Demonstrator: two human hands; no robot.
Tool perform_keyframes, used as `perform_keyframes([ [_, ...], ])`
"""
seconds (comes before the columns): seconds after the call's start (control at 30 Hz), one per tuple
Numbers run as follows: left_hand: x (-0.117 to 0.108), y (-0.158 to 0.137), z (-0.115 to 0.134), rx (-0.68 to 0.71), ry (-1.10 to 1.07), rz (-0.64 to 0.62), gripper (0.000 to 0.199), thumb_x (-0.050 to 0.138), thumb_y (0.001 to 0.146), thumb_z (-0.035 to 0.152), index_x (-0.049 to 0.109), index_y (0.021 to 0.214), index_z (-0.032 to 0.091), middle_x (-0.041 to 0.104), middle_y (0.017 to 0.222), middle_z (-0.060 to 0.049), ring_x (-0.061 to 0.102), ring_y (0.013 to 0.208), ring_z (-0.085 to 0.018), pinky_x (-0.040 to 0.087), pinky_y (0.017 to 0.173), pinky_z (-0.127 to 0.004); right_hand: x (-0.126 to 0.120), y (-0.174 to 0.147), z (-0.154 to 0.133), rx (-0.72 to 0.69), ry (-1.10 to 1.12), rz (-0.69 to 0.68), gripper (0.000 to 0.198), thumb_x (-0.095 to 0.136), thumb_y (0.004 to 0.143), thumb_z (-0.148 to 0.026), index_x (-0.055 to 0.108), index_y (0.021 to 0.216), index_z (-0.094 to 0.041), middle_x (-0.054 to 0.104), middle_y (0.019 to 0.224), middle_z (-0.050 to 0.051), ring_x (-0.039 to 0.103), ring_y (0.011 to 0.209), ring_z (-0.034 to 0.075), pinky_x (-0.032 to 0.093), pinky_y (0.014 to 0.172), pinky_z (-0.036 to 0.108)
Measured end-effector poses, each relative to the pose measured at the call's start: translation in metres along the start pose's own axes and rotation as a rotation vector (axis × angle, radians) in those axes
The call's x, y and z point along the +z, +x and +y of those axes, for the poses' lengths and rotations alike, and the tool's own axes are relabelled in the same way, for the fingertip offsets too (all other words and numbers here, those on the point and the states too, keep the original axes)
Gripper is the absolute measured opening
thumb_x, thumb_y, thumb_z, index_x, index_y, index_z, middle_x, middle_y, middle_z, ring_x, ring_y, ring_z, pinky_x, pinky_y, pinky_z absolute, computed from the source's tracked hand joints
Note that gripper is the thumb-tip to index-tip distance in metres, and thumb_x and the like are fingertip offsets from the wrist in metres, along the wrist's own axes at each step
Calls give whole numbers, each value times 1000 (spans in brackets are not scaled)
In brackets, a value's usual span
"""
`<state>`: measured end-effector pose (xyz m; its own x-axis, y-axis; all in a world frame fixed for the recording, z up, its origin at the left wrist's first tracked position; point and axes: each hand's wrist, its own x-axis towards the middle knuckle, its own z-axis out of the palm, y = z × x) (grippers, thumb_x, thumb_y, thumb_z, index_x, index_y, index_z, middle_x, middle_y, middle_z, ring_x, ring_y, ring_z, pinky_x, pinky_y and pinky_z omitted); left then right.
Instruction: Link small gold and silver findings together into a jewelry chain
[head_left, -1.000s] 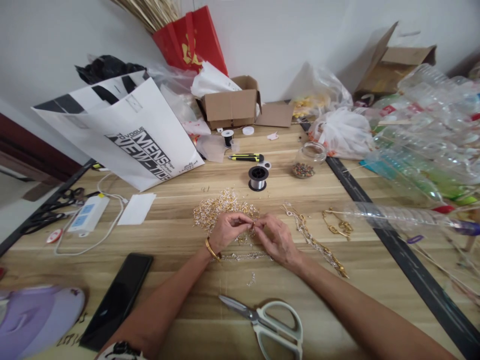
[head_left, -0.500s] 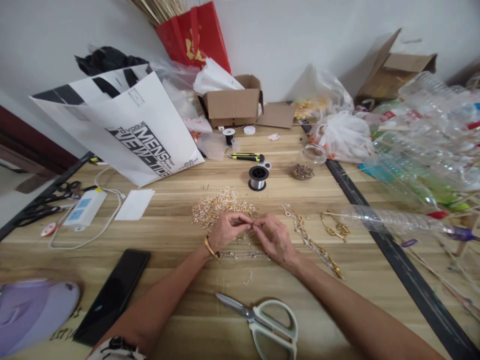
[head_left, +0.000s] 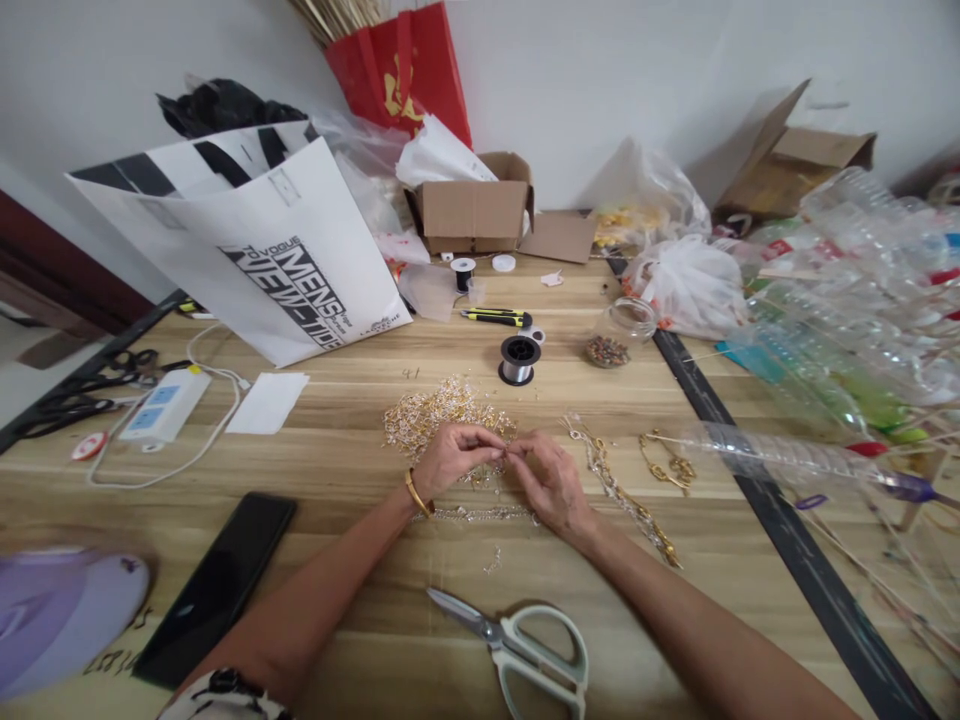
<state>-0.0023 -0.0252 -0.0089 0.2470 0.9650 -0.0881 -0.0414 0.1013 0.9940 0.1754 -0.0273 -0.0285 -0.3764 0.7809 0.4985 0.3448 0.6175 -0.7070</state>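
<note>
Fingertip to fingertip, my left hand (head_left: 457,460) and my right hand (head_left: 551,480) meet over the table, both pinched closed. Whatever sits between the fingertips is too small to make out. Just behind my left hand spreads a pile of small gold and silver jewellery pieces (head_left: 424,415). A silver chain (head_left: 480,515) lies across the wood below both hands, with a few tiny silver bits (head_left: 493,560) nearer to me. To the right of my right hand are gold and silver chains (head_left: 619,485). White-handled scissors (head_left: 517,645) rest in front.
Beyond the pile stand a spool of clear line (head_left: 517,360), a yellow-black utility knife (head_left: 495,317) and a glass jar of beads (head_left: 609,348). A black phone (head_left: 217,590) and a power strip (head_left: 165,408) lie left. Plastic bottles (head_left: 847,300) crowd the right; a white paper bag (head_left: 255,250) stands back left.
The view has shifted slightly. My hands keep the same pinch at the same spot, and nothing on the table has visibly been moved.
</note>
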Motion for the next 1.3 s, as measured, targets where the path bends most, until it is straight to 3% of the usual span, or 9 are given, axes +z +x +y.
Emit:
perform_keyframes([
  [1.3,-2,1,0,130,159,-2,14,70,70,23,69,76,10,70,78,-8,64,72,-15,51,70,-26,4,-4,5,16,28,30,4,55,87,-26,57,89,-23,65,81,2,62,74,17,49,68,30],
])
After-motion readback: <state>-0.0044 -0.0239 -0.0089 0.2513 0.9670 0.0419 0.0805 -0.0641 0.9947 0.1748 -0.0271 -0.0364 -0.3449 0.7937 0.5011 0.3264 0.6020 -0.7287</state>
